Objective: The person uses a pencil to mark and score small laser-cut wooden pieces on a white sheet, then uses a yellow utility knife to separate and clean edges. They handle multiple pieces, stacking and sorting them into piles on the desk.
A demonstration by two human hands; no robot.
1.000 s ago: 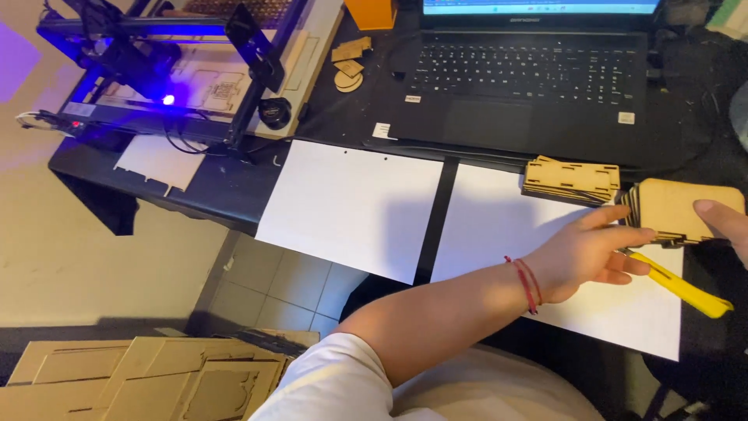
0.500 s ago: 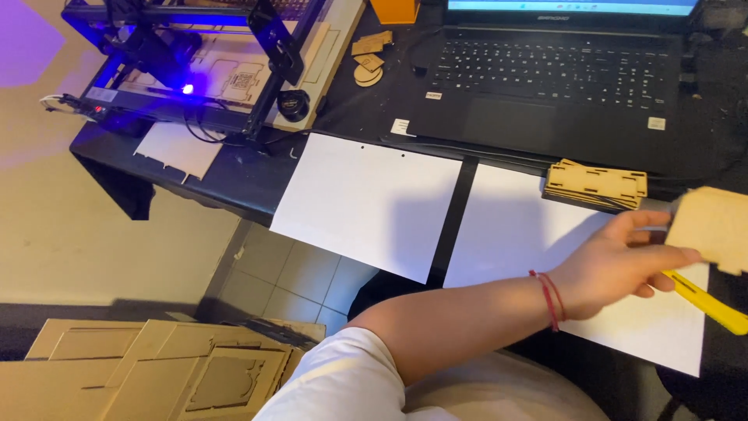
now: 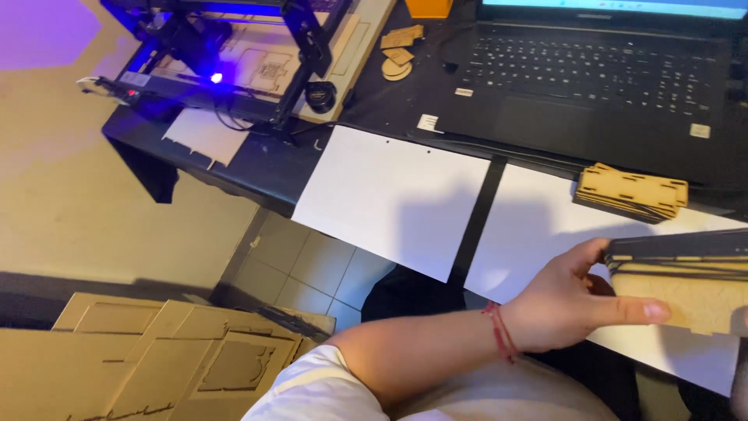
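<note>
wooden panel (image 3: 686, 300): pale, matt, scorched dark edge | paper sheets (image 3: 389, 195): smooth, white, matt | laptop (image 3: 592, 78): black matt plastic

At the top right of my desk stands my laptop, and only a thin bright blue-white strip of its screen (image 3: 615, 6) shows along the upper edge. A small pale rectangular sticker (image 3: 700, 131) sits on the laptop's palm rest near its right corner. Another little white label (image 3: 463, 92) lies beside the keyboard's left end, and a white square tag (image 3: 428, 122) rests on the black desk just in front of the laptop's left corner
</note>
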